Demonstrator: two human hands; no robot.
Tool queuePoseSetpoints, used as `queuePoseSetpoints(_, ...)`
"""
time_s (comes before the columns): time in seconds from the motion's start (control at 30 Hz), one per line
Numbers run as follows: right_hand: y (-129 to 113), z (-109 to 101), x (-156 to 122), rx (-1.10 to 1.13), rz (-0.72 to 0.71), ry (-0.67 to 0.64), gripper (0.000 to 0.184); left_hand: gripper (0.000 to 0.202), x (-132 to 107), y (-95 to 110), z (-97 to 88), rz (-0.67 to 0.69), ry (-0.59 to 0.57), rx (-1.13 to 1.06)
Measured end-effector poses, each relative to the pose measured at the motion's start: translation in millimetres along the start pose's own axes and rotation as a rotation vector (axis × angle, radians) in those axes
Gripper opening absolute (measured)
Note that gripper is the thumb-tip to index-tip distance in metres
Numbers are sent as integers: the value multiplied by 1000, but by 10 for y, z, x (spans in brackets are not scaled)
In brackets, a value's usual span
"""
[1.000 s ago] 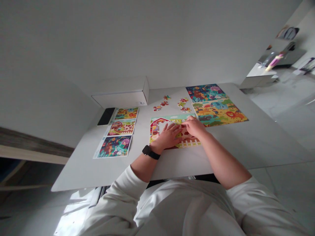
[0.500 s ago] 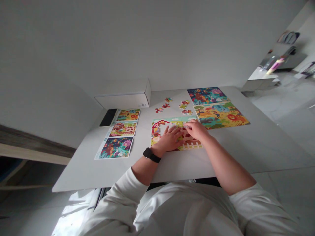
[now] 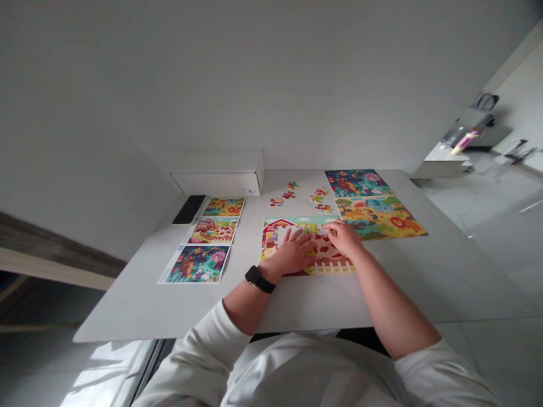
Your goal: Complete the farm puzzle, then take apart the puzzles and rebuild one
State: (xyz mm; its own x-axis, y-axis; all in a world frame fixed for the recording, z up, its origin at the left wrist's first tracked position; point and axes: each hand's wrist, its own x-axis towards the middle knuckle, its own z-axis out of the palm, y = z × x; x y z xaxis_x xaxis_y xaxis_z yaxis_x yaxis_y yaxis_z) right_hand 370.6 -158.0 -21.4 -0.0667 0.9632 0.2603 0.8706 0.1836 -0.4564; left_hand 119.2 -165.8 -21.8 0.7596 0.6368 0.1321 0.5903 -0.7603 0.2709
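A farm jigsaw puzzle [image 3: 335, 267] lies partly assembled on the table, showing a red barn, a spotted cow and a white fence. A pale gap shows in its upper middle. My left hand [image 3: 292, 252] rests flat on it, fingers spread, with a black watch [image 3: 259, 279] on the wrist. At the puzzle's upper right, my right hand [image 3: 344, 237] has its fingers drawn together on a puzzle piece, mostly hidden by the fingertips. Loose puzzle pieces lie beyond the puzzle, some at the left [image 3: 288, 195] and some at the right [image 3: 319, 195].
Two finished puzzles, a dark night scene [image 3: 358, 183] and a yellow safari scene [image 3: 382, 216], lie at the right. On the left are picture cards [image 3: 198, 264] and a black phone [image 3: 189, 210]. Behind them a white box [image 3: 216, 182] stands against the wall.
The whole view has shifted, so the table sits lower in the picture. My left hand stays flat on the puzzle; my right fingers remain at its upper right, with slight movement.
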Motion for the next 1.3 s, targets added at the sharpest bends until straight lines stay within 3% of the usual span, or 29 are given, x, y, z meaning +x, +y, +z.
queuePoseSetpoints(0.23, -30, 35, -24, 62, -71, 34, 27, 45, -37, -21, 45, 14, 18, -21)
queuePoseSetpoints(0.37, -50, 54, -47, 92, -81, 42, 27, 39, -72, -37, 23, -4, 122, -113)
queuePoseSetpoints(0.47, -51, 41, -63, 117, -74, 56, 29, 27, -92, -86, -129, -74, 307, -348)
queuePoseSetpoints(0.57, -70, 5, -73, 139, -73, 90, 28, 29, -121, -193, -331, -247, 479, -739)
queuePoseSetpoints(0.7, -117, -52, -70, 158, -78, 106, 25, 38, -187, -416, -515, -521, 582, -1255)
queuePoseSetpoints(0.87, -108, -170, -65, 111, -55, 0, 26, 38, -215, -646, -570, -612, 761, -1580)
queuePoseSetpoints(1.0, -77, -340, -32, 53, -8, -155, 24, 36, -186, -701, -559, -661, 827, -1777)
queuePoseSetpoints(1.1, -26, -475, 90, 16, 48, -187, 23, 32, -167, -709, -548, -658, 838, -1900)
queuePoseSetpoints(1.3, 302, -644, 646, -146, 164, -224, 17, 25, -152, -723, -553, -708, 825, -2065)
